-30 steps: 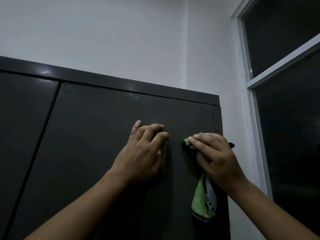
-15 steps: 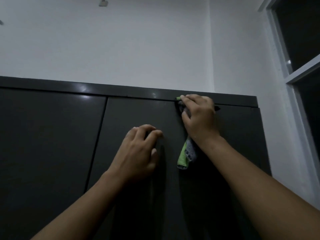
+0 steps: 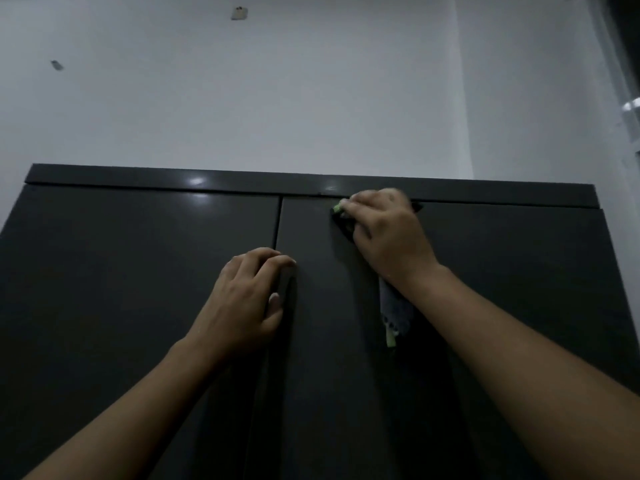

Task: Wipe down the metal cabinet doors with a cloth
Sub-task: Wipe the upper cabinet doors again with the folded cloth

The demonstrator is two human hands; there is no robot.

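Note:
A dark grey metal cabinet fills the lower half of the view, with a left door and a right door. My right hand grips a green and grey cloth and holds it against the top of the right door, just under the cabinet's top rail. The cloth's loose end hangs below my wrist. My left hand is lower, near the seam between the doors. Its fingers are curled round the right door's vertical edge, with the thumb in front.
A white wall rises behind the cabinet, with two small fittings high on it. A window frame shows at the far right edge. The cabinet's right side stands close to the room's corner.
My right hand carried the cloth up the right door from its middle to the top edge, then slightly left. My left hand kept its hold. The view tilted upward.

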